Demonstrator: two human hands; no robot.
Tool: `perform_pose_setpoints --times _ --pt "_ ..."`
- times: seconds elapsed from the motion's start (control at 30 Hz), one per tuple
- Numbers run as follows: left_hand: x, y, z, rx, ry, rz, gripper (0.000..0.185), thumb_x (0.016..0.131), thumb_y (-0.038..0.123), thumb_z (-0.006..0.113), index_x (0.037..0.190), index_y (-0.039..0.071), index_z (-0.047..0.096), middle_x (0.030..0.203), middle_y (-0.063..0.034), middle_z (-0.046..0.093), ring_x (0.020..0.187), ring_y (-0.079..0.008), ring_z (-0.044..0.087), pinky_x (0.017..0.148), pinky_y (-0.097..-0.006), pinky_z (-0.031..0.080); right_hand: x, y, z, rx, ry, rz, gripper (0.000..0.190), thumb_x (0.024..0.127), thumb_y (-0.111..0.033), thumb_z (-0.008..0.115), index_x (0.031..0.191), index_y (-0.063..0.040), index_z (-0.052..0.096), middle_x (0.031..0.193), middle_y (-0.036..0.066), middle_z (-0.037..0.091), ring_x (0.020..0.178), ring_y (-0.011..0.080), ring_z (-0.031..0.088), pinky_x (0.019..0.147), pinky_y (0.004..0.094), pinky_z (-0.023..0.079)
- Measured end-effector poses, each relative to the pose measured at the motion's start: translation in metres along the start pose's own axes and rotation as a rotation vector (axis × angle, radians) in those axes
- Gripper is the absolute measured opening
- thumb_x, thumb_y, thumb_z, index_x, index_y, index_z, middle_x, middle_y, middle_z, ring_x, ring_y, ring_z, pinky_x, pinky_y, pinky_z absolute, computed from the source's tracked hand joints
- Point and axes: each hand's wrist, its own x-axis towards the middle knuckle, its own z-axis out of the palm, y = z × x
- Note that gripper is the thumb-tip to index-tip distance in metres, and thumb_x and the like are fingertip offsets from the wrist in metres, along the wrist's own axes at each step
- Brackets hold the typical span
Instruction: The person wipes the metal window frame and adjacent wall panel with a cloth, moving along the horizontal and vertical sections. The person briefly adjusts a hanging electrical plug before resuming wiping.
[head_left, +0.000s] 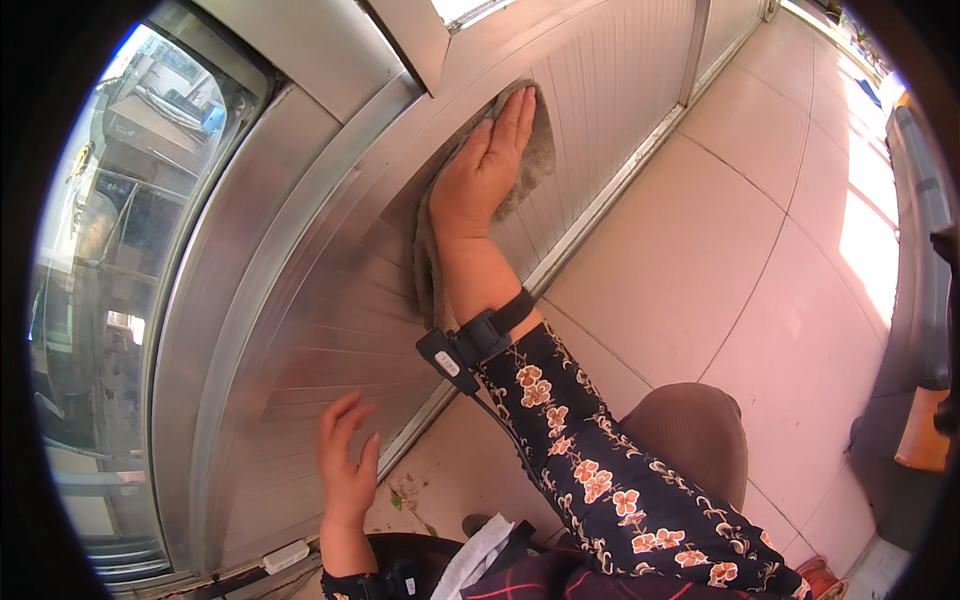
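Observation:
My right hand (484, 169) lies flat on a grey cloth (536, 161), pressing it to the ribbed metal panel (600, 105). The fingers point up and away along the panel, and one end of the cloth hangs below the wrist. A strap with a small black device (480, 337) circles my right forearm. Lower down, my left hand (349, 450) holds nothing, its fingers apart and slightly curled. It is beside the lower part of the panel; whether it touches the metal I cannot tell.
Left of the panel runs a metal frame (247, 247) around a window (97, 247). Floor tiles (675, 247) stretch to the right, with bits of debris (405, 487) near the panel's base. A white cloth (476, 555) lies by my lap, and my knee (690, 427) is bent.

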Motion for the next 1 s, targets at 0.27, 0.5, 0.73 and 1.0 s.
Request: perform_pose_setpoints --times 0.27,0.5,0.73,1.0 --pt "0.008 -0.003 0.002 -0.044 -0.016 -0.027 0.037 0.077 -0.006 0.063 0.112 0.004 0.063 0.127 -0.0121 0.054 0.112 -0.0270 0.055 0.088 -0.0344 0.048 -0.027 -0.020 -0.016 -0.049 -0.065 0.130 0.048 0.098 -0.002 0.038 0.145 0.007 0.034 0.156 0.022 0.026 0.145 0.0345 0.026 0.117 0.0374 0.023" --pt "0.011 -0.005 0.016 -0.035 -0.098 -0.047 0.037 0.077 -0.006 0.063 0.112 0.005 0.064 0.126 -0.0117 0.055 0.111 -0.0258 0.055 0.089 -0.0345 0.047 -0.031 0.007 -0.011 -0.021 -0.021 0.017 0.047 0.098 -0.003 0.040 0.143 0.008 0.037 0.155 0.022 0.030 0.144 0.0333 0.028 0.117 0.0359 0.022" --pt "0.006 -0.008 0.007 -0.082 -0.099 -0.076 0.037 0.077 -0.005 0.063 0.113 0.007 0.064 0.125 -0.0105 0.056 0.108 -0.0248 0.057 0.085 -0.0319 0.049 0.010 0.123 -0.066 -0.168 0.217 0.558 0.049 0.100 -0.011 0.033 0.145 0.008 0.034 0.155 0.021 0.029 0.142 0.0337 0.031 0.116 0.0362 0.027" --pt "0.014 0.000 0.027 -0.155 -0.221 -0.067 0.035 0.078 -0.007 0.062 0.111 0.004 0.063 0.122 -0.0111 0.058 0.104 -0.0234 0.060 0.083 -0.0319 0.050 -0.085 0.055 -0.041 -0.210 0.135 0.521 0.048 0.101 -0.009 0.037 0.146 0.007 0.032 0.156 0.019 0.027 0.143 0.0323 0.029 0.116 0.0361 0.027"
